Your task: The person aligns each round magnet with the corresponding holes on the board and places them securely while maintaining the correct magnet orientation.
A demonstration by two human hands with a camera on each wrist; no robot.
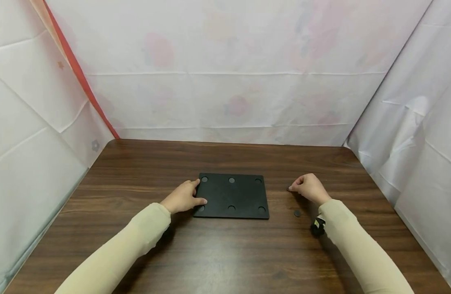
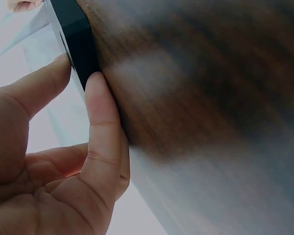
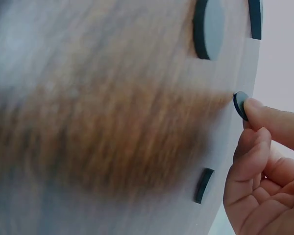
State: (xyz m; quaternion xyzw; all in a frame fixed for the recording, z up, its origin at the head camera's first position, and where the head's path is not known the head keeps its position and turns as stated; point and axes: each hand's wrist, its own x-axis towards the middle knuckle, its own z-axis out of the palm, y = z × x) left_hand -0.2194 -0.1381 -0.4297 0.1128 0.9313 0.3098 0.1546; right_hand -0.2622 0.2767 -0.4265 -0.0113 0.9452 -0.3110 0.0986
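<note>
A flat black plate (image 1: 234, 196) with several round recesses lies on the table. My left hand (image 1: 185, 197) holds its left edge; in the left wrist view the thumb tip sits on the upper face and a finger (image 2: 104, 107) touches the side wall. To the right of the plate, my right hand (image 1: 309, 188) pinches a small black disc (image 3: 240, 105) between thumb and fingertips, close to the tabletop. A second black disc (image 1: 297, 213) lies nearer me. Another dark piece (image 3: 204, 186) shows low in the right wrist view. Whether each recess is filled is hard to tell.
Brown wood-grain table (image 1: 152, 163) under everything. White patterned cloth (image 1: 225, 98) hangs behind it, with more cloth (image 1: 423, 134) on both sides. A dark device (image 1: 317, 226) is on the right wrist.
</note>
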